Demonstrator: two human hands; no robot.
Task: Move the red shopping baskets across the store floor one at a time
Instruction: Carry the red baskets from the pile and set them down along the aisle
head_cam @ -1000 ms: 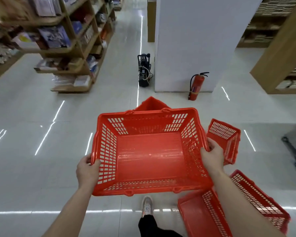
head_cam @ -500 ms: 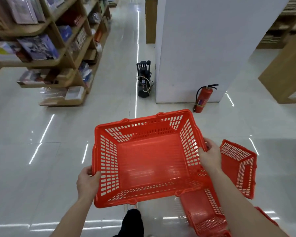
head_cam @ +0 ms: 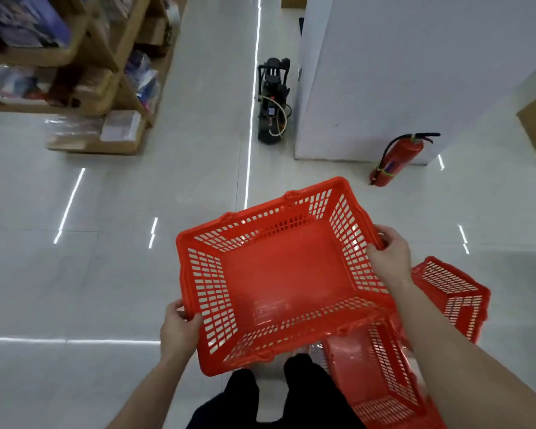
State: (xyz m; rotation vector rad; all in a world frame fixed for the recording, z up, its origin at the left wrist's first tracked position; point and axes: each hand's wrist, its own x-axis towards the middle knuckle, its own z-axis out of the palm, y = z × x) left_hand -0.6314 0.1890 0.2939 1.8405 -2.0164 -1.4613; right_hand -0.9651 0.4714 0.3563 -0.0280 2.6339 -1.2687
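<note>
The glossy pale tiled floor (head_cam: pixel 106 274) carries a red slotted plastic basket (head_cam: pixel 455 292) just right of the right hand's fingers (head_cam: pixel 381 239) and a second red basket (head_cam: pixel 381 373) below them. Beyond those fingers stand a red fire extinguisher (head_cam: pixel 396 159) and a black machine (head_cam: pixel 271 100). Wooden shelving (head_cam: pixel 106 72) stands well beyond the left hand's fingers (head_cam: pixel 177 305).

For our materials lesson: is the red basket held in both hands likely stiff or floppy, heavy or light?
Probably stiff: the held basket holds its box shape though the left hand and right hand grip only opposite rims. Likely light for its size: slotted walls, nothing inside.
</note>
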